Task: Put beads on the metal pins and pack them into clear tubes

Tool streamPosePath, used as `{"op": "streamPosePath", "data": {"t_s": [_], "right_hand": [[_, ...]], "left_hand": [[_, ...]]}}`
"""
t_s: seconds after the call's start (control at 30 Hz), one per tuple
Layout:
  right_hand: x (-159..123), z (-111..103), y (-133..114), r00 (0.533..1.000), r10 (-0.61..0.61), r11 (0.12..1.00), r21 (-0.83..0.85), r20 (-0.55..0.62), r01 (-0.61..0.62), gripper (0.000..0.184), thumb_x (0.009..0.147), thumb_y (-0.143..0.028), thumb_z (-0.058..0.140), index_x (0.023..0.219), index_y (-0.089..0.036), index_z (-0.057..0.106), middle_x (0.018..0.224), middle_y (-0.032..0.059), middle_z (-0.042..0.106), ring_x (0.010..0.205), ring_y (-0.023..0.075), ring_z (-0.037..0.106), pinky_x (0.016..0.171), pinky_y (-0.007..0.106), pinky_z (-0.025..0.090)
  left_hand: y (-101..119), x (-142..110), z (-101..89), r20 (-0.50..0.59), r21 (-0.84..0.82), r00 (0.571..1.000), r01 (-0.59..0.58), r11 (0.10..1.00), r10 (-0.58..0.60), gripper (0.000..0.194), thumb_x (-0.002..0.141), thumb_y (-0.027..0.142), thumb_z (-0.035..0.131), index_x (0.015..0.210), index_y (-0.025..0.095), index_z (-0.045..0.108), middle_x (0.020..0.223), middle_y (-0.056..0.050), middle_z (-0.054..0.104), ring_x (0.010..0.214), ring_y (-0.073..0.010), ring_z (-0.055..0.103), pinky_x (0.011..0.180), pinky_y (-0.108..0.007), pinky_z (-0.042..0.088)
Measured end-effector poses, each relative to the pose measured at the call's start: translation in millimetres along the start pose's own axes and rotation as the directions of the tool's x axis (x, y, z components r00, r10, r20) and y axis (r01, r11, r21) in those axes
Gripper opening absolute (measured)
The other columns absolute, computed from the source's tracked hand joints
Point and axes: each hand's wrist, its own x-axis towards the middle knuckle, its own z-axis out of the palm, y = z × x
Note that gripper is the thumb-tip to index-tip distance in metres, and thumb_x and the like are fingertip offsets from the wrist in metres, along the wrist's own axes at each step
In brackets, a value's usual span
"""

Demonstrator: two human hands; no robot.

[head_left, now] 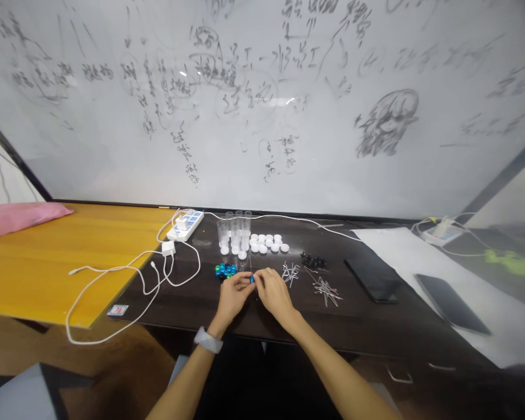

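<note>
A small shiny blue ball (252,280) sits between the fingertips of both hands, low over the front of the dark table. My left hand (235,293) pinches it from the left. From the other side, my right hand (272,293) closes its thumb and fingers on the ball. A thin upright stem seems to rise just above it; its lower end is too small to make out. Beside my left hand lies a cluster of blue and green shiny balls (225,270). To the right of my right hand are white bent sticks (290,272).
Clear tubes (223,233) and white round caps (269,242) stand behind the hands. Rightward lie small black parts (314,261), a pile of thin metal pins (327,290) and two dark phones (371,281). A power strip (186,226) with white cables is at the left.
</note>
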Motion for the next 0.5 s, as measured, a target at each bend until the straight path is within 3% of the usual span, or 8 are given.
{"op": "streamPosePath", "data": {"t_s": [0.23,0.5], "right_hand": [[-1.6,5.7,2.7,0.998,0.057,0.995,0.085,-0.033,-0.054,0.024,0.099,-0.026,0.046,0.085,-0.021,0.064,0.080,0.0055,0.065,0.077,0.0219,0.060,0.069,0.031,0.042],[-2.7,-0.8,1.0,0.997,0.022,0.999,0.049,-0.069,-0.019,0.019,0.096,-0.027,0.053,0.082,-0.020,0.064,0.078,0.0033,0.065,0.075,0.0198,0.061,0.068,0.028,0.043]], "left_hand": [[0.8,-0.2,0.9,-0.002,-0.027,1.000,0.013,1.000,-0.013,0.032,0.068,0.028,0.083,0.096,0.016,0.075,0.079,-0.007,0.073,0.074,-0.0202,0.072,0.072,-0.030,0.058],[-1.7,0.3,0.5,0.005,0.000,1.000,0.005,1.000,-0.005,0.030,0.069,0.028,0.081,0.096,0.016,0.074,0.081,-0.007,0.074,0.074,-0.0200,0.072,0.071,-0.029,0.058]]}}
